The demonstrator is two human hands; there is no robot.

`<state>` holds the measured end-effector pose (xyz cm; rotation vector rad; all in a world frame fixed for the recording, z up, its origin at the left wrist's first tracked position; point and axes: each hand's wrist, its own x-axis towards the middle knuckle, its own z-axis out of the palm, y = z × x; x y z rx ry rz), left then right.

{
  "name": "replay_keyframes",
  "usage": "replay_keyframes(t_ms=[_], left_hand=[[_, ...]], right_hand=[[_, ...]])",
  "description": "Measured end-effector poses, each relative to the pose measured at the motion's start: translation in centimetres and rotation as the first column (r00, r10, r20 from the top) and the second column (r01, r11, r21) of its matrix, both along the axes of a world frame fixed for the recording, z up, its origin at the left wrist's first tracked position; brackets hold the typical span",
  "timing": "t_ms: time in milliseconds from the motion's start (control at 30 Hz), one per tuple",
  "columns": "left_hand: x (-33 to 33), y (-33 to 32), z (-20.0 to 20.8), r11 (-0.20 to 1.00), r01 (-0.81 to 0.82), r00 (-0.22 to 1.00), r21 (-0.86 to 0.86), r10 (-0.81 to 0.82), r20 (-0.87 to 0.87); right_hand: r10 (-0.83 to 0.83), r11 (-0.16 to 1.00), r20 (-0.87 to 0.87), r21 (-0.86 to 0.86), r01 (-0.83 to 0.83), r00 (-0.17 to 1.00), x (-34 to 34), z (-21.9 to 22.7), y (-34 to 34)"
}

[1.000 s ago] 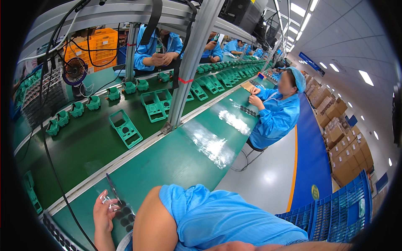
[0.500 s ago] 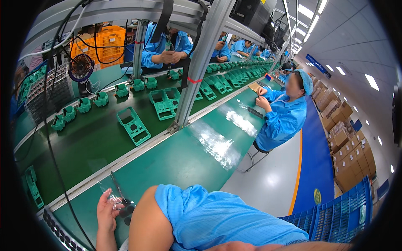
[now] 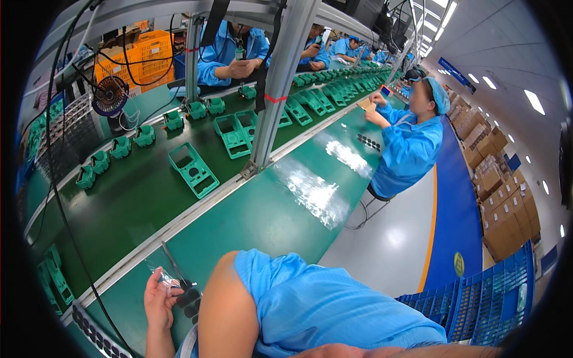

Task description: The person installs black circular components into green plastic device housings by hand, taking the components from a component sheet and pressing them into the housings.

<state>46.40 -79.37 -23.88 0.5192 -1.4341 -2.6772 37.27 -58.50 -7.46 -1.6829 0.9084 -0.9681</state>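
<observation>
My left hand (image 3: 160,298) is at the lower left over the green bench, its thumb and fingers closed on a piece of clear plastic film (image 3: 168,278). Round black pads (image 3: 190,299) lie right beside its fingertips, and a thin dark rod-like tool (image 3: 172,261) points away from them. My right arm (image 3: 230,298), bare below a pushed-up blue sleeve, is bent in front of me; the right hand is hidden. A strip with rows of black discs (image 3: 95,331) lies at the bench's near-left edge.
Clear plastic pieces (image 3: 313,194) lie in a pile along the bench. Beyond a metal post (image 3: 280,89), green housings (image 3: 194,170) stand on a dark green belt. A co-worker in blue (image 3: 412,140) sits at right. A blue crate (image 3: 477,298) is at the lower right.
My view has shifted slightly; my left hand keeps the film near the black pads. More green housing shows at the far left. The co-worker's hands have moved up to a tan piece.
</observation>
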Motion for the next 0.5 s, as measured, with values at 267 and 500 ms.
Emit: replay_keyframes(t_ms=[267, 500], left_hand=[[0.2, -0.2, 0.4, 1.000, 0.011, 0.999, -0.013, -0.010, 0.044], [0.8, -0.8, 0.5, 0.999, 0.007, 0.999, -0.042, -0.005, 0.048]], right_hand=[[-0.085, 0.996, 0.090, 0.046, 0.081, 0.992, 0.4, -0.3, 1.0], [-0.146, 0.989, 0.151, 0.056, 0.139, 0.978, 1.2, -0.1, 1.8]])
